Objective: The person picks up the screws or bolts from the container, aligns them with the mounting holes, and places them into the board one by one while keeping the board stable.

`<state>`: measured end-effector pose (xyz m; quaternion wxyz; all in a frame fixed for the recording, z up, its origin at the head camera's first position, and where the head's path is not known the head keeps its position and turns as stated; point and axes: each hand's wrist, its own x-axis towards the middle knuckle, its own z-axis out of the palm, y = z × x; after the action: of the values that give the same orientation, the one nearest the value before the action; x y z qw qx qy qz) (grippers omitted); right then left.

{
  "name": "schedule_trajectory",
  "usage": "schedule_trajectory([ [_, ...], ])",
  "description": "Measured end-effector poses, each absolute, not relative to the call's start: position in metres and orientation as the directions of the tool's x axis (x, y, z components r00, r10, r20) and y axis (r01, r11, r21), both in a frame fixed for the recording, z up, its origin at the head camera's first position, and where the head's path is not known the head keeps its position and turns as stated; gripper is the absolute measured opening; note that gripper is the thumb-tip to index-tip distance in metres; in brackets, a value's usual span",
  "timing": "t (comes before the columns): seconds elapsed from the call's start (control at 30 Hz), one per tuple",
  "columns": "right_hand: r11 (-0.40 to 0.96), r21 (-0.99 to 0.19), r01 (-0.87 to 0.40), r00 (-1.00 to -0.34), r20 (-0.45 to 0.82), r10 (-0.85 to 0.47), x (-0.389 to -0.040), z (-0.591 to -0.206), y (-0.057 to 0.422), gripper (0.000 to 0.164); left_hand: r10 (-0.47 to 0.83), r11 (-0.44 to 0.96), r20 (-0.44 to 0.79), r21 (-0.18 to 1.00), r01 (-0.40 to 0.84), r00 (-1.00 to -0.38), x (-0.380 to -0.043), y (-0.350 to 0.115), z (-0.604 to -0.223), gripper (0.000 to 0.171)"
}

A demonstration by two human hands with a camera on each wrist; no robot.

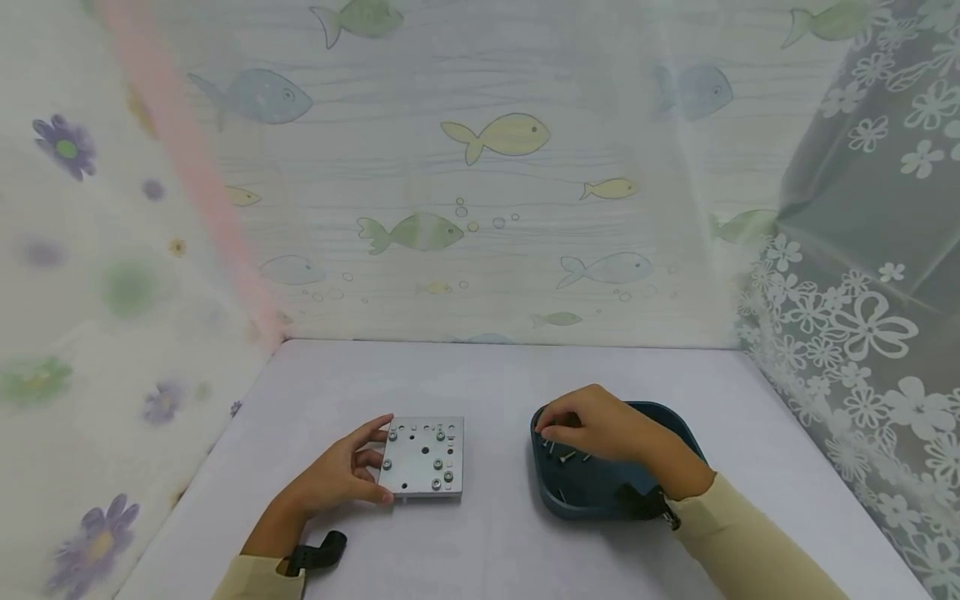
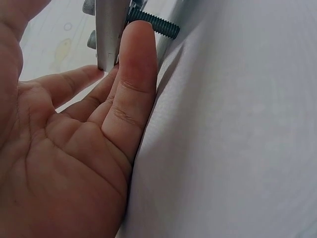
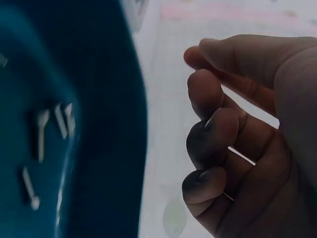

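My left hand (image 1: 335, 471) grips a square silver metal plate (image 1: 409, 468) by its left side, thumb at the near corner and fingertips along the far edge. Several socket-head screws (image 1: 438, 464) stand in holes on the plate's top. From its underside, in the left wrist view, a threaded screw shank (image 2: 161, 26) sticks out beside the thumb. Over the left part of a dark blue tray (image 1: 667, 410) hovers my right hand (image 1: 600, 423), its fingers loosely bent and nothing visible between thumb and forefinger. Loose screws (image 3: 41, 134) lie inside the tray.
A white cloth covers the table (image 1: 495, 542). Behind it hangs a fish-print curtain (image 1: 513, 137), with a flowered curtain (image 1: 67, 275) at left and a lace-patterned one (image 1: 870, 333) at right. Each wrist wears a black strap (image 1: 318, 554).
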<state>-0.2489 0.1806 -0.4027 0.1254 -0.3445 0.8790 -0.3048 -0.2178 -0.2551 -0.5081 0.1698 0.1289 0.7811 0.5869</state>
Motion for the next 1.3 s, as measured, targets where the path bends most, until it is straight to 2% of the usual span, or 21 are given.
schedule_trajectory([
  [0.37, 0.561, -0.655, -0.506, -0.681, -0.097, -0.726, -0.270, -0.417, 0.209, 0.021, 0.410, 0.269, -0.100, 0.963, 0.015, -0.907, -0.216, -0.255, -0.506, 0.125],
  [0.57, 0.560, -0.691, -0.457, -0.657, -0.162, -0.736, -0.277, -0.426, 0.213, 0.018, 0.407, 0.279, -0.100, 0.960, 0.019, -0.908, -0.215, -0.255, -0.506, 0.124],
  [0.83, 0.646, -0.619, -0.447, -0.668, -0.249, -0.701, -0.283, -0.441, 0.208, 0.014, 0.399, 0.285, -0.111, 0.958, 0.008, -0.910, -0.213, -0.254, -0.507, 0.124],
  [1.3, 0.670, -0.592, -0.447, -0.676, -0.268, -0.687, -0.287, -0.451, 0.200, 0.016, 0.407, 0.275, -0.104, 0.961, 0.013, -0.908, -0.214, -0.255, -0.507, 0.123],
])
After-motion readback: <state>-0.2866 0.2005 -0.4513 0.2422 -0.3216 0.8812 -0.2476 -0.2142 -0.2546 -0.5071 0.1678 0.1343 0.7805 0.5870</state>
